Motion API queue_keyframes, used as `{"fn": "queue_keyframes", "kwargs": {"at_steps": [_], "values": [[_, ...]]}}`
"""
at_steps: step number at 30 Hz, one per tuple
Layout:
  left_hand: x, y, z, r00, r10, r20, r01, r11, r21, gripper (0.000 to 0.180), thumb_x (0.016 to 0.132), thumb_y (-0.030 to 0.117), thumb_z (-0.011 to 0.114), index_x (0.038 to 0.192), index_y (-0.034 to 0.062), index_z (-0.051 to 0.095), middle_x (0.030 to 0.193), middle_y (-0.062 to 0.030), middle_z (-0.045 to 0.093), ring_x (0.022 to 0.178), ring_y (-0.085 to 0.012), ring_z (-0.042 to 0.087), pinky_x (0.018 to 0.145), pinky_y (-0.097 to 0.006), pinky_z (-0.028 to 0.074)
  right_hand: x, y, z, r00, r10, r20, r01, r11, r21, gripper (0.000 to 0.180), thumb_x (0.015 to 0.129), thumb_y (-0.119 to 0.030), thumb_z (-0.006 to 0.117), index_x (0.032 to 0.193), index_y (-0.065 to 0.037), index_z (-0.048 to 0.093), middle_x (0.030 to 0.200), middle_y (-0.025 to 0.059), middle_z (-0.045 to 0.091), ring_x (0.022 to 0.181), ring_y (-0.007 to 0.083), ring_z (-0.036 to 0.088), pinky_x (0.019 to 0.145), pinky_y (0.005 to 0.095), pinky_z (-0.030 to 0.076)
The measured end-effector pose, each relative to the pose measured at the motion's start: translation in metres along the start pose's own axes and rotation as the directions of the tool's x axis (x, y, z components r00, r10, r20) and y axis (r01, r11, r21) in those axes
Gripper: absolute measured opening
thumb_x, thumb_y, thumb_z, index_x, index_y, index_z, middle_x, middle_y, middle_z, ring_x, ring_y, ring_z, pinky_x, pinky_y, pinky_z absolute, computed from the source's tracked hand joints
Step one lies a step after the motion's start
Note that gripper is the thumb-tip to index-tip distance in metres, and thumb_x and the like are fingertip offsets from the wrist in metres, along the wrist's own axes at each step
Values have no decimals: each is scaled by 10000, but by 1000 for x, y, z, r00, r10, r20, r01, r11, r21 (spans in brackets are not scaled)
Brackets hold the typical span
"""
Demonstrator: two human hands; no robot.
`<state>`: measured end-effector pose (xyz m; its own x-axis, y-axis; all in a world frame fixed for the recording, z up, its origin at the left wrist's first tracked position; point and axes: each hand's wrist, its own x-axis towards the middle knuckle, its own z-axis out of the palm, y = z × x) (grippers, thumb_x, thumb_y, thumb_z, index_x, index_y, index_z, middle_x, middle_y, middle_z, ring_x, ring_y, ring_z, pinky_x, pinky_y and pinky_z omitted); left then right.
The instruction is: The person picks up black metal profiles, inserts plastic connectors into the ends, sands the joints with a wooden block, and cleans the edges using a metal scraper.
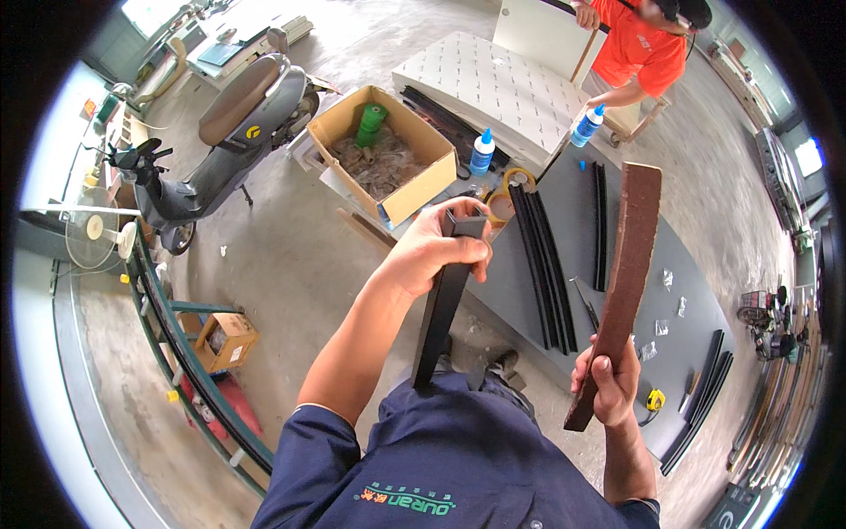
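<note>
My left hand [429, 249] is closed around the upper end of a black channel-shaped bar [441, 310]. The bar stands nearly upright, its lower end close to my dark blue shirt. A long brown wooden bar [631, 256], slightly worn along its edges, is in my right hand [610, 381], gripped near its lower end and tilted up over the grey worktable [648, 322]. Between my hands, several long black strips [539, 269] lie on that table. More black strips [599, 225] rest farther back, and others [701, 406] lie at the right.
A cardboard box [423, 189] with a green roll [370, 123] sits behind my left hand. Blue bottles [481, 152], tape rolls [500, 208] and a yellow tape measure [655, 399] are nearby. A person in orange [648, 53] stands beyond the white panels [493, 84]; a scooter [220, 132] stands at left.
</note>
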<state>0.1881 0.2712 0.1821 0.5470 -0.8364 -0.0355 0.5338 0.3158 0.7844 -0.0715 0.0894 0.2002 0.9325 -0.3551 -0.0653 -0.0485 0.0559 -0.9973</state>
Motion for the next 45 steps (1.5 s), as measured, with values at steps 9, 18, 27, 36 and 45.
{"fn": "queue_keyframes", "kwargs": {"at_steps": [9, 18, 27, 36, 45], "values": [[-51, -118, -75, 789, -99, -606, 205, 973, 108, 517, 852, 546, 604, 846, 36, 517, 623, -85, 559, 508, -189, 561, 486, -296, 439, 0, -2, 3, 999, 29, -44, -30, 999, -26, 429, 931, -344, 567, 1144, -4, 418, 693, 77, 545, 567, 131, 537, 518, 258, 463], [-56, -32, -17, 918, 100, -383, 128, 841, 526, 511, 911, 539, 513, 783, 45, 494, 591, -62, 580, 487, -119, 540, 466, -265, 425, 18, -31, 14, 997, 34, 76, -27, 995, -92, 342, 941, -287, 562, 1091, -10, 429, 713, 64, 547, 572, 109, 524, 527, 243, 453], [-64, 0, 16, 965, 34, -259, 124, 812, 570, 531, 915, 550, 496, 796, 33, 514, 601, -53, 575, 511, -102, 535, 479, -252, 425, 20, -74, 22, 999, 23, 40, -15, 978, -206, 324, 925, -265, 589, 1031, -1, 433, 696, 48, 535, 575, 89, 508, 519, 234, 445], [-61, 4, 21, 931, 293, -219, 48, 495, 867, 412, 880, 401, 637, 753, 14, 573, 534, -32, 514, 503, -92, 494, 482, -273, 394, 16, -102, 15, 970, -131, -207, 92, 978, -188, 435, 913, -337, 584, 1141, 9, 449, 671, 65, 562, 546, 121, 534, 509, 250, 443], [-66, -7, 5, 925, 237, -297, 97, 609, 787, 357, 872, 348, 661, 809, 0, 615, 531, -20, 472, 517, -73, 419, 475, -269, 363, 20, -111, -9, 986, -138, -98, 113, 968, -223, 446, 919, -335, 577, 1153, 19, 442, 676, 67, 536, 523, 103, 514, 475, 230, 432]]}}
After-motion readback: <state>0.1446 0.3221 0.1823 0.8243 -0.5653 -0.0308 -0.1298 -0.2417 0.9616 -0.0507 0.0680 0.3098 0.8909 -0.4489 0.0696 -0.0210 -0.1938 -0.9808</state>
